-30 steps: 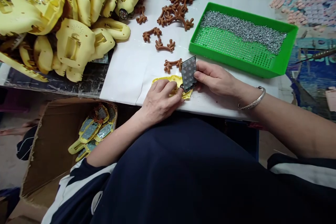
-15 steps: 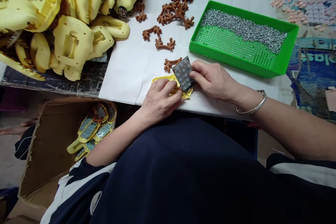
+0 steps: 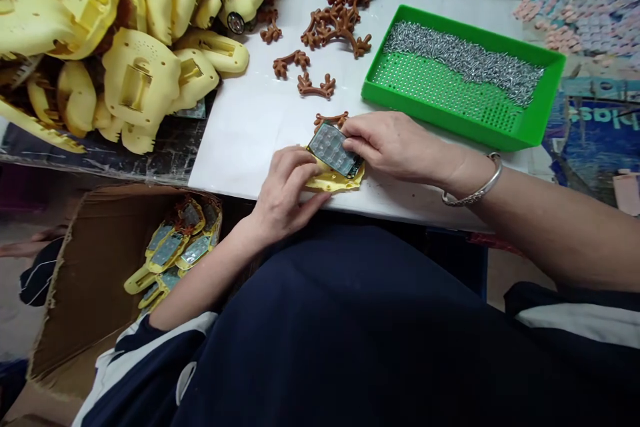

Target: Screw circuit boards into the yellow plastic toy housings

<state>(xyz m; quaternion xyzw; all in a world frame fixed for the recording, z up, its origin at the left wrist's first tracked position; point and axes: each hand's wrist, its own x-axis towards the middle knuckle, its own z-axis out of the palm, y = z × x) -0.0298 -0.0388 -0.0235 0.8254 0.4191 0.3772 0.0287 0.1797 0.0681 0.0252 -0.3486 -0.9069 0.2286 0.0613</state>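
Observation:
My right hand (image 3: 387,147) pinches the right edge of a dark circuit board (image 3: 334,149) with rows of pale round pads. The board lies tilted over a yellow plastic shell (image 3: 340,183) near the table's front edge and covers much of it. Thumb and fingers of my left hand (image 3: 290,190) grip the shell's left side. Just behind the board lies a brown antler-shaped piece (image 3: 325,119), partly hidden by it.
A green tray (image 3: 450,131) of small screws (image 3: 465,57) stands at the right. Yellow shells (image 3: 140,80) are heaped at the left, brown antler-shaped pieces (image 3: 337,27) at the back. Below the table's edge, a cardboard box (image 3: 95,280) contains shells fitted with boards.
My right hand has brought the board left and down, from nearly upright to lying over the yellow shell. My left hand has shifted slightly left, its fingers now at the shell's left side.

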